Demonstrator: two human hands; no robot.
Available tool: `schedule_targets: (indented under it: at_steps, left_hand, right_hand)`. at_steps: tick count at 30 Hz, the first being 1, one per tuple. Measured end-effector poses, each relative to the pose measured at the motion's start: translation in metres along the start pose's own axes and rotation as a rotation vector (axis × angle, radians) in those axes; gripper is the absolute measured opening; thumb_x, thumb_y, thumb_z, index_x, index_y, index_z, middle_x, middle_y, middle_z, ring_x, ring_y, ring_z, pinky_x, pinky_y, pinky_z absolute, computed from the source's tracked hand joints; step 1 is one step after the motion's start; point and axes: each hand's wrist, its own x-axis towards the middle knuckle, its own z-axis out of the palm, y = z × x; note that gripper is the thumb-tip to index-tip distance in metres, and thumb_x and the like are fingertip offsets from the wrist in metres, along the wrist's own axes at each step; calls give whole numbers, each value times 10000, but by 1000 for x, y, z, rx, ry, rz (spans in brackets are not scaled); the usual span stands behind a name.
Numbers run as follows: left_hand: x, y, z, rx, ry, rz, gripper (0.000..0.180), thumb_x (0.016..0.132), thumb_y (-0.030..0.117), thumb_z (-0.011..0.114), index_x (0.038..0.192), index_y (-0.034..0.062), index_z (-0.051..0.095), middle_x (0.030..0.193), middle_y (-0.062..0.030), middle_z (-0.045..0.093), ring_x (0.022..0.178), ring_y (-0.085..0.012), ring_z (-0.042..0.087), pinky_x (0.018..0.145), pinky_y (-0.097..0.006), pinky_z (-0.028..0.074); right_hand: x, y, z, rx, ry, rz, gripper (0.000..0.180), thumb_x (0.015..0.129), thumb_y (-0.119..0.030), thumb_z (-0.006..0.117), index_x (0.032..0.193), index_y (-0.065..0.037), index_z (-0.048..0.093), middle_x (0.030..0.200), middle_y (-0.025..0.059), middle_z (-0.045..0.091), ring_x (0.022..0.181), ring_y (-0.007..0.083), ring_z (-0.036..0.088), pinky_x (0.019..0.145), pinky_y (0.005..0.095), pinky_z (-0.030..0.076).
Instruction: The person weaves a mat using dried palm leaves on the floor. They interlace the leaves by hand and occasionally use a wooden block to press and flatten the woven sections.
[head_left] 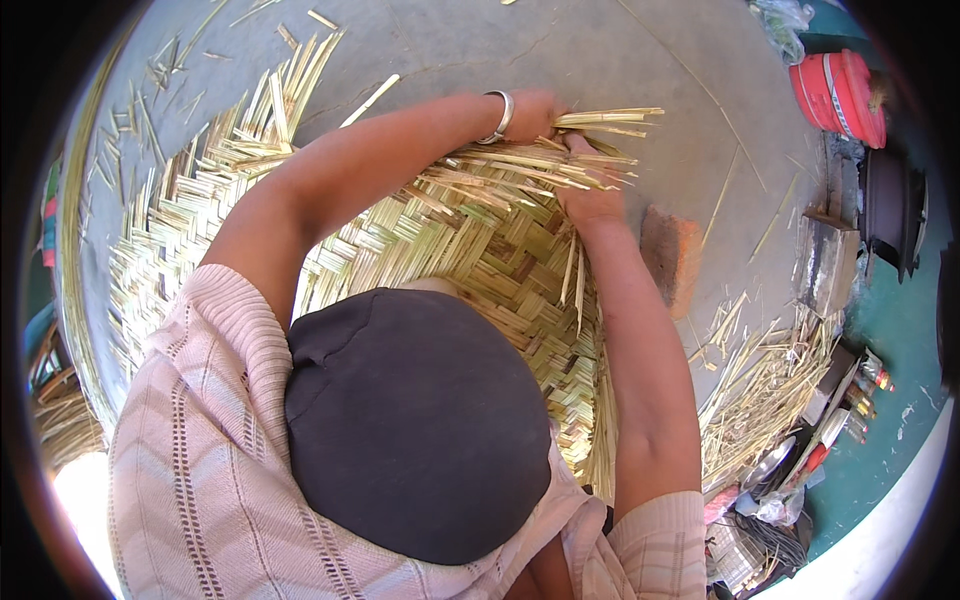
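Note:
A woven straw mat (370, 235) with a diagonal pattern curves across the middle, its rim bristling with loose strip ends. At its far right edge my left hand (533, 116), below a metal bangle (497, 118), is closed on a bunch of straw strips (615, 118). Just nearer, my right hand (592, 196) grips the mat's edge and the strips crossing it; its fingers are partly hidden by straw. The two hands nearly touch. A dark cap (415, 430) covers the near part of the mat.
A brick (670, 260) lies on the grey floor (720, 60), right of my right forearm. Loose straw (760, 400) is heaped at the right. Beyond are a red bundle (838, 98) and a wooden block (828, 262). Long stalks (72, 230) run along the left.

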Motion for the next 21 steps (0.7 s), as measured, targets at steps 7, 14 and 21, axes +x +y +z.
schedule_targets:
  at_steps: [7,14,21]
  left_hand:
    - [-4,3,11,-30,134,-61,309,848,205,628,1150,147,660,955,-190,692,879,-369,662,775,-424,522]
    - [-12,11,17,-96,203,-125,327,855,216,628,1177,169,652,978,-182,691,903,-375,657,780,-426,522]
    - [-11,13,15,-69,162,-145,321,864,203,610,1182,182,649,992,-171,694,925,-365,656,803,-420,519]
  right_hand:
    - [1,4,-5,-20,33,145,339,872,-259,567,1185,-136,616,1050,195,676,971,406,629,852,458,506]
    - [10,39,6,214,78,162,307,898,-297,574,1122,-109,665,989,227,664,952,411,628,814,457,499]
    - [24,83,8,662,25,270,303,925,-307,638,973,-18,716,873,111,726,788,178,659,736,331,504]
